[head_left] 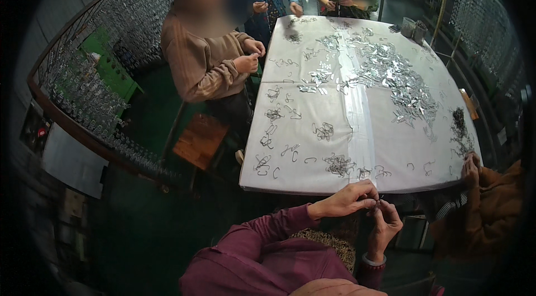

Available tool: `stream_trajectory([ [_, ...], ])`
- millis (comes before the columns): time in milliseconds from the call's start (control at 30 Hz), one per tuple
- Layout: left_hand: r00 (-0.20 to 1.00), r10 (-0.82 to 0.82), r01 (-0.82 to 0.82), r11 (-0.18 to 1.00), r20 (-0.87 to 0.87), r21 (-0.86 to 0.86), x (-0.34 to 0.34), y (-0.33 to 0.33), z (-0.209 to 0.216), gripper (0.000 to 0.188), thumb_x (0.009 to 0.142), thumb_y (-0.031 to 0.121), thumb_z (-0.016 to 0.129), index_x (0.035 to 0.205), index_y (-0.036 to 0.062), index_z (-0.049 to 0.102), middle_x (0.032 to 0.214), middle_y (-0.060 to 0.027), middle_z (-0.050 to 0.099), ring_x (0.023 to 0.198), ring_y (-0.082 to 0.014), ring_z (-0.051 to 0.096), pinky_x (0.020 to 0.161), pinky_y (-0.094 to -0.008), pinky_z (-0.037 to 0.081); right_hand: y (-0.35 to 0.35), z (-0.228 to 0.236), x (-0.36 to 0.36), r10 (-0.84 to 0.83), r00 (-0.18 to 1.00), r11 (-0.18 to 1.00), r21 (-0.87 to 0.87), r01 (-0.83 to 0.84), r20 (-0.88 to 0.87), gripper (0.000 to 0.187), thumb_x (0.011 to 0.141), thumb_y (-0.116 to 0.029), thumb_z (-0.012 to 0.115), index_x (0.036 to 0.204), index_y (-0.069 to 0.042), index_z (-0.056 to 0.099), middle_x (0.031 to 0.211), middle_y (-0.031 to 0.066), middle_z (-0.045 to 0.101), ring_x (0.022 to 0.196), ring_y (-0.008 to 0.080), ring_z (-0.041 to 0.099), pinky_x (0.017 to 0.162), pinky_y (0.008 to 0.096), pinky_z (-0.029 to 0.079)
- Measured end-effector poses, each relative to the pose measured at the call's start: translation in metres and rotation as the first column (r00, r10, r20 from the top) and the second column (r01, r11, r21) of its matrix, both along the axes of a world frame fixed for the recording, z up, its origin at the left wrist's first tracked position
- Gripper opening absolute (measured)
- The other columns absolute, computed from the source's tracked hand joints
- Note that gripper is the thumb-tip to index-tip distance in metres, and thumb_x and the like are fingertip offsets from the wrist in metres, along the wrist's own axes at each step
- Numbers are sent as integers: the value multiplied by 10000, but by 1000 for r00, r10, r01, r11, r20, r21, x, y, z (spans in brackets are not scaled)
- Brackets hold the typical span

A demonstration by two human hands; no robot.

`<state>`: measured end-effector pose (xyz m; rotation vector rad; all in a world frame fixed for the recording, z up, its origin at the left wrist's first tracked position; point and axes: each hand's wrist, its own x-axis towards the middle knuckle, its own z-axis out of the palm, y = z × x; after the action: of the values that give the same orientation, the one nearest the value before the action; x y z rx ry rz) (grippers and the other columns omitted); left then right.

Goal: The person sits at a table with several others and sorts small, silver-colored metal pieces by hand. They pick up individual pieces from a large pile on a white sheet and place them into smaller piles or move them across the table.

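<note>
My left hand (349, 198) and my right hand (385, 224) meet just off the near edge of the table (312, 176). Fingertips of both hands pinch a small dark wire piece (381, 197), which the fingers mostly hide. Closest to them on the tabletop are a heap of dark wire hooks (338, 165) and some loose hooks (383, 171). A second tangle of hooks (323, 131) lies farther in. Toward the far right of the table spreads a large pile of shiny flat metal pieces (399, 75).
A person in a brown top (206, 67) stands at the left side, beside a wooden stool (201, 138). Others work at the far end, and a brown sleeve (491, 195) reaches in at right. Racks of hanging metal pieces (137, 14) line the left. Containers (413, 29) stand at the far-right corner.
</note>
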<state>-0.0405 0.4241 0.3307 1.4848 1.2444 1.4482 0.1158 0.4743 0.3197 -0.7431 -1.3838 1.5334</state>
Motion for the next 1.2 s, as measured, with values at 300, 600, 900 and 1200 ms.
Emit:
stream_trajectory([
  [300,999,-26,28,999,30,-45,0,6,-6,101,867,64,606,937,3,568,939,-53,504,882,-150,504,786,-271,422,14,-19,0,-65,995,997,39,62,76,130,798,109,604,908,47,637,791,33,587,684,81,559,627,199,458],
  [600,990,17,8,984,142,-176,-4,21,-19,125,865,25,591,984,-7,572,1018,-88,574,968,-174,543,853,-287,436,24,-24,-5,20,997,998,52,-24,73,158,776,122,614,915,53,646,769,37,570,664,90,564,605,200,452],
  [900,991,5,9,994,131,-107,-2,31,-36,109,858,-23,581,953,27,600,986,-78,651,983,-219,610,1024,-428,336,215,-26,-28,-209,885,852,521,-44,417,610,974,-415,362,1408,8,297,1471,164,293,1384,313,206,1119,406,132],
  [1200,984,-144,160,972,101,-171,0,46,-61,194,834,-11,609,1019,43,585,1021,-59,642,1016,-210,595,1033,-445,331,467,-125,-157,-365,223,931,361,57,904,617,904,-588,372,1439,-300,264,1494,207,165,1343,524,62,989,724,58],
])
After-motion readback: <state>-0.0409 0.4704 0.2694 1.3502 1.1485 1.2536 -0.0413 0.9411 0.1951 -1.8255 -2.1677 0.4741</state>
